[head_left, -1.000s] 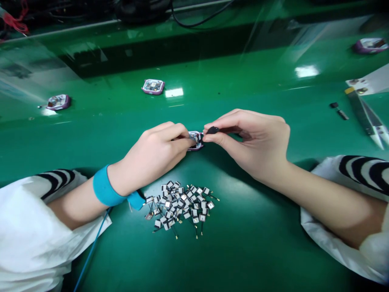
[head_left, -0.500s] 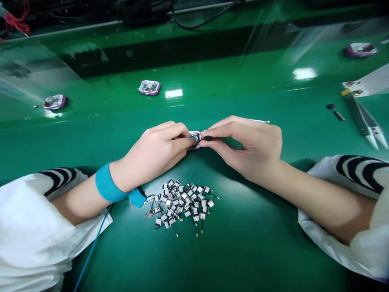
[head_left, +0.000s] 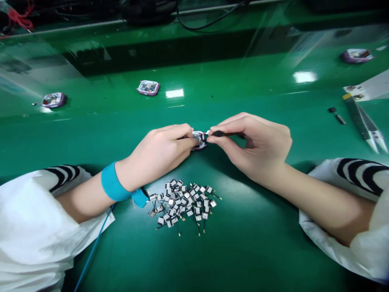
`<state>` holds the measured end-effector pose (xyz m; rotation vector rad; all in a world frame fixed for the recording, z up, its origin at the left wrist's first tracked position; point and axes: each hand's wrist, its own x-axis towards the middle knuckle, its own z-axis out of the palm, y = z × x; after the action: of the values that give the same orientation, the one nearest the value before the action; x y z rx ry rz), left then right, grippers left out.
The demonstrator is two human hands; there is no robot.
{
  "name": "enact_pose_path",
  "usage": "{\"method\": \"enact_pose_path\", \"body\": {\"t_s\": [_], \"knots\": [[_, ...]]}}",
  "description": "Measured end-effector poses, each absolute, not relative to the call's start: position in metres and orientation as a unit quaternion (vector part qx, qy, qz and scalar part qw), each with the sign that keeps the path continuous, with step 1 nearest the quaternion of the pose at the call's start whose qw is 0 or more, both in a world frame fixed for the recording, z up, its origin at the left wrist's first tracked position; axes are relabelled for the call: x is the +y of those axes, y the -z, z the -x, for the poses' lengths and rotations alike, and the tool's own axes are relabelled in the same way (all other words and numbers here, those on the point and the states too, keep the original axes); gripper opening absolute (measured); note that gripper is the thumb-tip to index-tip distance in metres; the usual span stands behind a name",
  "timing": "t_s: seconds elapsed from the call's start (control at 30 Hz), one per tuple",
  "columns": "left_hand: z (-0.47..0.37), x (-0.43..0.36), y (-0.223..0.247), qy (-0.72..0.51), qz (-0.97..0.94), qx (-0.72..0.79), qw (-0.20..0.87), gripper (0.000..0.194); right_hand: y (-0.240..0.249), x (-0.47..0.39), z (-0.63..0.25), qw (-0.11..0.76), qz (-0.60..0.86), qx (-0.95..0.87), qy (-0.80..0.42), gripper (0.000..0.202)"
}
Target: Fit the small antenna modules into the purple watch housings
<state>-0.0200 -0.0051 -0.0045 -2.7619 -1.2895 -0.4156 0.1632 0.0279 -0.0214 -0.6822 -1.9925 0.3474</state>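
Observation:
My left hand (head_left: 165, 144) has its fingers closed on a smartwatch case (head_left: 199, 138), whose back is off so that a circuit board shows inside. Its fingers cover the left side of the case. Between thumb and fingertips my right hand (head_left: 253, 140) pinches a small black oval part (head_left: 218, 133), just right of the case. A small white bit shows beside the right fingertips; whether it belongs to the black part I cannot tell. Below the hands lies a loose pile of small square antenna modules (head_left: 185, 202) with short black leads.
Purple-rimmed open watch cases lie at the left (head_left: 54, 100), at the back (head_left: 148, 87) and at the far right (head_left: 357, 56). Tweezers (head_left: 366, 123) and a small black part (head_left: 336, 115) are on the right. A blue wrist strap (head_left: 114, 182) trails a cord (head_left: 94, 253).
My right hand has drawn slightly to the right with the black part, widening the gap to the watch case. The left hand keeps its hold, and the view has shifted a little.

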Motion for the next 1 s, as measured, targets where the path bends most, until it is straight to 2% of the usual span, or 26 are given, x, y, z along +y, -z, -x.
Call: {"method": "enact_pose_path", "body": {"t_s": [0.27, 1.0], "knots": [[0.0209, -0.005, 0.0045, 0.137, 0.899, -0.414, 0.034, 0.024, 0.0227, 0.0307, -0.1621, 0.504, 0.241, -0.818, -0.136, 0.006], [0.0193, -0.006, 0.0035, 0.127, 0.899, -0.413, 0.068, 0.025, 0.019, 0.0266, -0.1583, 0.437, 0.26, -0.859, -0.057, 0.007]]}}
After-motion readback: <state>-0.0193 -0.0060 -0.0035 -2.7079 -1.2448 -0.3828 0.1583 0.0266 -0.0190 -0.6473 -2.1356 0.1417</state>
